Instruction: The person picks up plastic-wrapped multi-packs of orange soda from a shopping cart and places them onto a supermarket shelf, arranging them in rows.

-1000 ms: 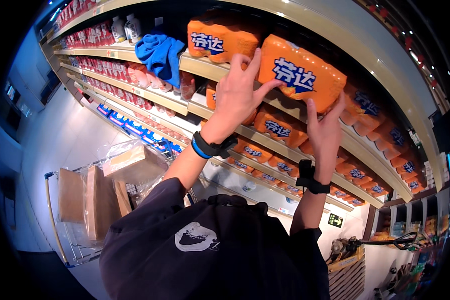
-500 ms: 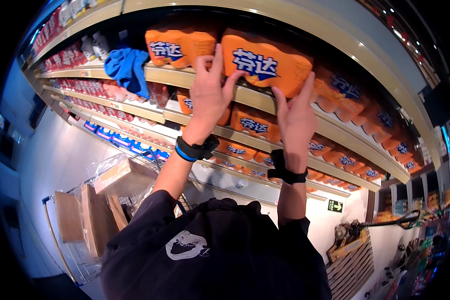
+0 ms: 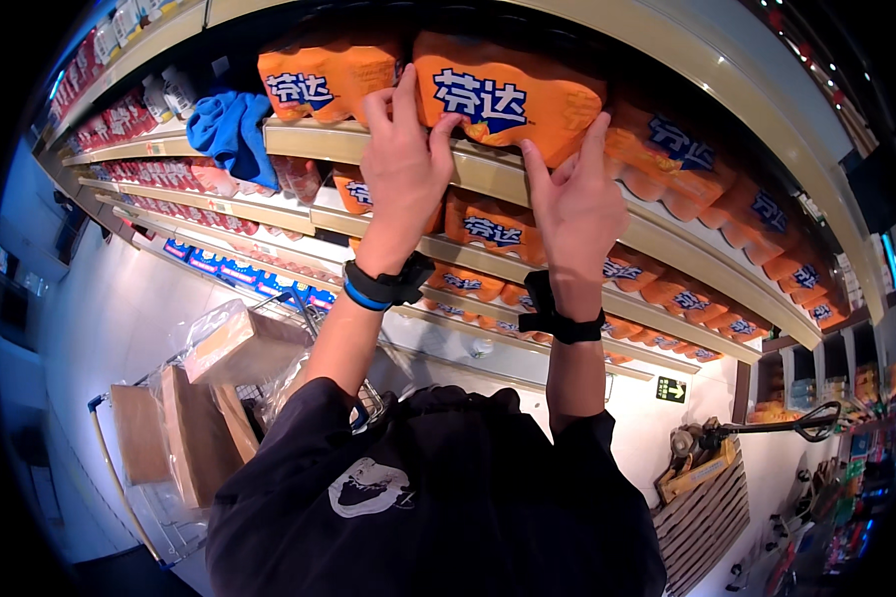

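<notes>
An orange shrink-wrapped multipack of drinks (image 3: 513, 95) stands at the front of an upper shelf, its near side facing me. My left hand (image 3: 406, 164) grips its left end, forefinger up along the side and thumb across the lower front. At the lower right corner my right hand (image 3: 575, 204) has its thumb on the bottom front and its fingers along the right side. Just left of my left hand sits a second orange multipack (image 3: 338, 80). A row of further orange multipacks (image 3: 682, 149) continues to the right on the same shelf.
A blue cloth (image 3: 231, 134) hangs over the shelf edge at left. Lower shelves hold more orange multipacks (image 3: 493, 234). Behind me at lower left stands a wire cart with cardboard boxes (image 3: 199, 428); at lower right is a pallet jack (image 3: 697, 458) by a slatted wooden pallet (image 3: 712, 517).
The shelves, the multipack and both hands have shifted slightly left and up in the picture together. My hands keep the same hold on the multipack.
</notes>
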A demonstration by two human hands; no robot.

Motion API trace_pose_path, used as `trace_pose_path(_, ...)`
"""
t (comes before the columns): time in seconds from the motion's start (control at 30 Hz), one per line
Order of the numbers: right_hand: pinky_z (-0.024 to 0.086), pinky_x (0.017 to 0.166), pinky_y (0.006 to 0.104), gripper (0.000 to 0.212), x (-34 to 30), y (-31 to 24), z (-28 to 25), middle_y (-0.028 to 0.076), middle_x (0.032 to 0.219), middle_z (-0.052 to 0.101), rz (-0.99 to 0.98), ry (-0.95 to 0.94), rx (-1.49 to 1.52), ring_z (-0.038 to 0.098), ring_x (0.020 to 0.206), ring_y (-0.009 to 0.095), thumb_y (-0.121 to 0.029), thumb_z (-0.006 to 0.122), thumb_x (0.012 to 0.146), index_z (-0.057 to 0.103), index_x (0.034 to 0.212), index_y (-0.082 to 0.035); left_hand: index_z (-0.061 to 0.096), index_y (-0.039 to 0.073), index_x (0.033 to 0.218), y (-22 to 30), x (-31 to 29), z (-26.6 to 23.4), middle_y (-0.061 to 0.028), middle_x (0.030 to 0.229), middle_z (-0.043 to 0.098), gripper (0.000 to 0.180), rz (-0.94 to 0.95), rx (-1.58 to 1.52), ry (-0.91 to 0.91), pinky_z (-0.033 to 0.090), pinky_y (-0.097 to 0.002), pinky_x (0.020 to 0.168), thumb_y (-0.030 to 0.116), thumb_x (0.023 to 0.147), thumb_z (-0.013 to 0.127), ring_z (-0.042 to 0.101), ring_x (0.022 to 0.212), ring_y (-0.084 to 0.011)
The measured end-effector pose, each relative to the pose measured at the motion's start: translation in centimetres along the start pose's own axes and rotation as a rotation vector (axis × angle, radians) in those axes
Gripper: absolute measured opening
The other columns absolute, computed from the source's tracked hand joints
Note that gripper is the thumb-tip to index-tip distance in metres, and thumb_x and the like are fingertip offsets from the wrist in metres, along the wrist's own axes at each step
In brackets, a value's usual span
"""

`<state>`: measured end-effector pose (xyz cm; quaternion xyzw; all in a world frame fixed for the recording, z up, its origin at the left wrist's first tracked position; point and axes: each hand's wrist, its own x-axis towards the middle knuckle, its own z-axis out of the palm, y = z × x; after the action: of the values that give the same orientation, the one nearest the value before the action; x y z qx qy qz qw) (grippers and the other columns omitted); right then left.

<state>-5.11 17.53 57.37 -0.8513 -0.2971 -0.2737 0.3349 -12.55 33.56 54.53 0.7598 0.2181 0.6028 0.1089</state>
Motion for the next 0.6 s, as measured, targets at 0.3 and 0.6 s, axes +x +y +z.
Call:
trace_pose_path(0.3, 0.049, 0.053, 0.0335, 0.075, -0.7, -0.3, 0.7, -0.001, 0.063, 0.062, 0.022, 0.046, 0.057, 0.063, 0.055, 0.020, -0.034, 0.071, 0.089, 0.039, 0.151, -0.007, 0.050, 0.001, 0.133, 0.9, 0.1, -1.2, -0.0142, 0.109, 0.054, 0.054, 0.018, 0.008, -0.059, 0.052, -0.0344, 0.062, 0.020, 0.088, 0.073, 0.064, 0.072, -0.0240)
trace_pose_path(0.6, 0.046, 0.054, 0.0333, 0.072, -0.6, -1.5, 0.4, -0.001, 0.064, 0.056, -0.023, 0.048, 0.150, 0.058, 0.056, 0.017, -0.022, 0.065, 0.094, 0.031, 0.157, -0.026, 0.051, 0.015, 0.138, 3.7, 0.2, -1.2, -0.0165, 0.107, 0.048, 0.057, 0.069, -0.150, -0.172, 0.053, -0.0388, 0.071, 0.018, 0.086, 0.072, 0.061, 0.093, -0.0340)
